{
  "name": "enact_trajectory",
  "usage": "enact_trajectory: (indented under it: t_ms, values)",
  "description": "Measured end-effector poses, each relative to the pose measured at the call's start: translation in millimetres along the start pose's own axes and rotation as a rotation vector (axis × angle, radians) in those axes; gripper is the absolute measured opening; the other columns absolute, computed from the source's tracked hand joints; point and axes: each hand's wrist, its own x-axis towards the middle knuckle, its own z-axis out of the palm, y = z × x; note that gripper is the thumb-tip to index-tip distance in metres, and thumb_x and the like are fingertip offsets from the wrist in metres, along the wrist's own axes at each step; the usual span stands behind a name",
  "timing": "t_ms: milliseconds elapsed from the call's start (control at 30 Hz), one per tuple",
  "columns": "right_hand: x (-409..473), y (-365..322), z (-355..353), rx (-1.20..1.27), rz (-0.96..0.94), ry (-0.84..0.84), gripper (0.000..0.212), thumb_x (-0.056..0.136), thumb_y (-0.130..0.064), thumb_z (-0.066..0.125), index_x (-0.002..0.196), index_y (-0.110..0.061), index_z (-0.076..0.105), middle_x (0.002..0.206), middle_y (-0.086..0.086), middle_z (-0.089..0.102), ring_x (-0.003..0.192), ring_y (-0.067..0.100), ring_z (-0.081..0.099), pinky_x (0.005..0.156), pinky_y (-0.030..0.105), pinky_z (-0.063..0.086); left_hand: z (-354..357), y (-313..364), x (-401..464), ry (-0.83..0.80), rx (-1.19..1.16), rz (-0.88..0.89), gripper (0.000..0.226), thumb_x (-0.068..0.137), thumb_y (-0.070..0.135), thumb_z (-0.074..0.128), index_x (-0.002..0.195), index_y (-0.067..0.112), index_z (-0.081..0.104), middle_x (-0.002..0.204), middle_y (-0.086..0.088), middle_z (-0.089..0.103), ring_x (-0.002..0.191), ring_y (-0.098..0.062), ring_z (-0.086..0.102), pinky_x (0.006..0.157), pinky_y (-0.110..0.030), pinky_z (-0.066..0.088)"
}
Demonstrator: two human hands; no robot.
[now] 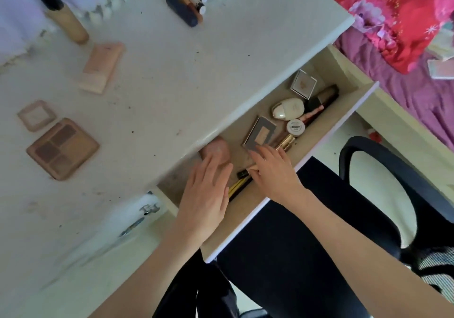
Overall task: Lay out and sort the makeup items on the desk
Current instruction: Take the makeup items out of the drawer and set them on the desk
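Makeup items (294, 111) in drawer (348, 111) just beyond both flat, empty hands: left hand (206, 195), right hand (272, 172)

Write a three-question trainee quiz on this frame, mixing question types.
1. True or false: the wooden drawer under the white desk is pulled open.
2. Where does the square brown eyeshadow palette lie? A) in the drawer B) on the desk top C) on the bed
3. Fill in: the left hand reaches with straight fingers over a ____ rounded item inside the drawer.

Key: 1 true. 2 B. 3 pink. The right hand also reaches into the drawer, fingertips at the grey-framed compact.
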Motion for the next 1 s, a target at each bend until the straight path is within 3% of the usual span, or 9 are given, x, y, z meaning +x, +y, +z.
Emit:
enact_trajectory:
  t_ms: [133, 267, 400, 567, 700, 867, 1000]
  values:
    - [16, 11, 3, -0.054, 0.052, -0.107, 0.047, 0.096, -0.028, 0.042, 0.139, -0.011, 0.035, 0.143, 0.011, 0.037, 0.134, 0.028, 0.032, 0.111, 0.043, 0.024, 26, -3, 11, -0.085, 0.043, -0.058, 0.048, 0.083, 0.016, 0.06, 0.13, 0.01, 0.05, 0.138, -0.019, 0.044, 0.128, -0.034, 0.043, 0.101, -0.05, 0.041]
    - [46, 18, 3, 0.175, 0.27, -0.083, 0.045, 0.096, -0.022, 0.046, 0.134, -0.002, 0.036, 0.135, 0.018, 0.04, 0.123, 0.033, 0.041, 0.096, 0.039, 0.039, 51, -11, 39, -0.158, 0.105, -0.105, 0.062, 0.078, 0.009, 0.066, 0.136, 0.01, 0.043, 0.144, -0.021, 0.036, 0.133, -0.038, 0.034, 0.106, -0.05, 0.032]
    - [75, 24, 14, 0.221, 0.478, -0.03, 0.063, 0.093, -0.04, 0.051, 0.136, 0.0, 0.03, 0.135, 0.023, 0.04, 0.125, 0.036, 0.037, 0.099, 0.042, 0.037, 72, -14, 59, -0.162, 0.192, -0.126, 0.075, 0.077, 0.006, 0.065, 0.143, 0.011, 0.028, 0.15, -0.019, 0.021, 0.139, -0.037, 0.017, 0.113, -0.046, 0.019]
    - [98, 14, 27, 0.249, 0.625, -0.046, 0.083, 0.086, -0.054, 0.054, 0.143, -0.006, 0.017, 0.141, 0.027, 0.032, 0.128, 0.038, 0.03, 0.105, 0.044, 0.027, 89, -23, 67, -0.099, 0.229, -0.154, 0.077, 0.065, 0.005, 0.077, 0.134, 0.012, 0.044, 0.138, -0.024, 0.038, 0.128, -0.041, 0.036, 0.105, -0.049, 0.032]
    - [103, 3, 33, 0.274, 0.692, -0.001, 0.077, 0.086, -0.045, 0.057, 0.141, -0.008, 0.018, 0.137, 0.029, 0.032, 0.123, 0.039, 0.035, 0.101, 0.043, 0.028, 91, -20, 57, -0.16, 0.172, -0.118, 0.072, 0.064, 0.007, 0.077, 0.129, 0.015, 0.047, 0.131, -0.022, 0.041, 0.119, -0.038, 0.041, 0.096, -0.046, 0.043]
    - [104, 3, 30, 0.448, 0.698, -0.019, 0.085, 0.08, -0.034, 0.064, 0.145, -0.017, 0.01, 0.135, 0.027, 0.031, 0.124, 0.044, 0.032, 0.103, 0.046, 0.027, 84, -19, 50, -0.207, 0.153, -0.089, 0.063, 0.067, 0.016, 0.076, 0.124, 0.016, 0.048, 0.123, -0.017, 0.046, 0.111, -0.033, 0.046, 0.092, -0.041, 0.042]
    - [85, 1, 17, 0.621, 0.687, 0.021, 0.09, 0.077, -0.033, 0.064, 0.146, -0.02, 0.007, 0.134, 0.027, 0.034, 0.125, 0.044, 0.033, 0.104, 0.045, 0.029, 70, -17, 42, -0.206, -0.023, -0.071, 0.068, 0.073, 0.025, 0.072, 0.131, 0.011, 0.04, 0.128, -0.017, 0.043, 0.112, -0.032, 0.044, 0.092, -0.04, 0.042]
